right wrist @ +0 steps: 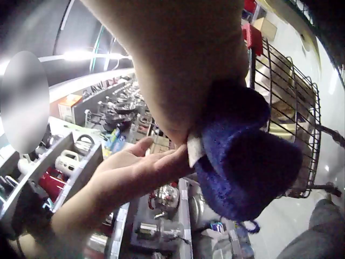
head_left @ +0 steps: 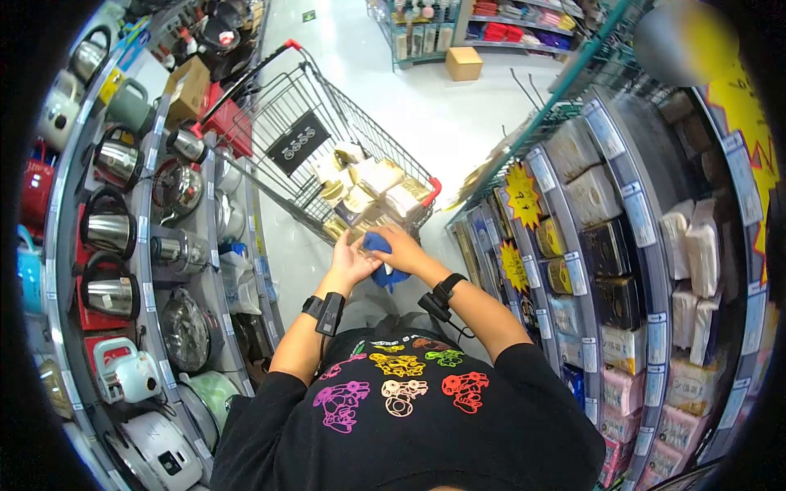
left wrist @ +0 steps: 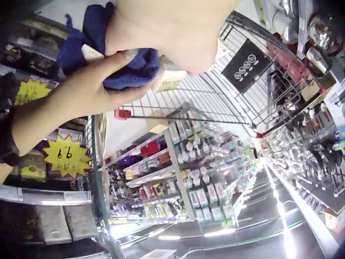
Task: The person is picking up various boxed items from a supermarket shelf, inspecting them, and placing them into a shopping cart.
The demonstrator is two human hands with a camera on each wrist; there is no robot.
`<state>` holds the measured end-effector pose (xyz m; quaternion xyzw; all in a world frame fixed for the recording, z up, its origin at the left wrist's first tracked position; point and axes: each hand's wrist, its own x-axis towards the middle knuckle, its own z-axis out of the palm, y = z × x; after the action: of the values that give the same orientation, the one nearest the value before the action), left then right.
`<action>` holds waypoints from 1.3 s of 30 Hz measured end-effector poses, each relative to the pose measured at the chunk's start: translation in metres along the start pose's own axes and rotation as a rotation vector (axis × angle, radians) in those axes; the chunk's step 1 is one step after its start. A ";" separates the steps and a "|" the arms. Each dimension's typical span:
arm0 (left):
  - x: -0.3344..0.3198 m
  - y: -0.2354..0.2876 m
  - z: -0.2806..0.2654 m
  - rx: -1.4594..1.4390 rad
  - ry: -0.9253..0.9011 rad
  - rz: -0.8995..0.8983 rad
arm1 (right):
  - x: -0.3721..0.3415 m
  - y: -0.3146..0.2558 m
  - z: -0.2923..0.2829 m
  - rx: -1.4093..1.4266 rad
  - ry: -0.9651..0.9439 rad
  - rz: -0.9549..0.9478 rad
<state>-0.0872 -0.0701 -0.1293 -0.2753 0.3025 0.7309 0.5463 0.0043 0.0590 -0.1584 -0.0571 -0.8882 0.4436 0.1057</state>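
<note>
Black shirt [head_left: 508, 425] nearest; right grip [head_left: 403, 250] pinches crumpled, fuzzy blue cloth [right wrist: 250, 162]; left grip [head_left: 352, 263] spread.

Wire shopping cart [head_left: 327, 102] with pale, yellowish packages [head_left: 378, 176] inside

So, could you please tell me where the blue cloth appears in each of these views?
Head: the blue cloth is near the centre, at the hands, just below the cart in the picture.
Left wrist: upper left, gripped by the right hand.
Right wrist: right of centre, partly in front of the cart's wire side.
Shared landmark: the wire cart with red corner pieces.
</note>
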 end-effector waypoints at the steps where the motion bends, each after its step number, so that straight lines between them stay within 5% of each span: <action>1: 0.000 0.007 -0.009 0.041 -0.002 -0.025 | 0.003 0.004 0.007 0.075 -0.028 0.011; 5: 0.008 0.029 -0.034 0.309 0.082 -0.019 | 0.018 0.018 0.023 -0.064 -0.083 -0.046; 8: 0.016 0.045 -0.045 0.473 0.128 -0.017 | 0.030 0.013 0.024 -0.208 -0.241 0.172; 13: 0.029 0.054 -0.051 0.827 0.221 0.050 | 0.034 0.011 0.029 -0.333 -0.315 0.205; 21: 0.083 0.066 -0.031 0.985 0.150 -0.038 | 0.027 0.018 0.028 -0.083 -0.428 0.336; 24: 0.106 0.066 -0.017 1.050 0.111 -0.070 | 0.014 0.039 0.041 0.196 -0.325 0.392; 30: 0.163 0.052 -0.002 1.225 0.034 -0.154 | -0.011 0.021 0.044 0.078 -0.108 0.425; 31: 0.173 0.039 -0.003 1.280 0.177 -0.041 | -0.014 0.019 0.043 0.028 -0.088 0.430; 35: 0.192 0.033 0.007 1.397 0.175 -0.290 | -0.024 0.014 0.043 -0.047 0.029 0.425; 39: 0.217 0.021 0.001 1.018 0.310 -0.326 | -0.025 0.013 0.048 -0.090 0.048 0.468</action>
<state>-0.1622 0.0632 -0.2847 -0.1243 0.6479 0.3494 0.6654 0.0176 0.0252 -0.2002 -0.2766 -0.8669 0.4144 0.0182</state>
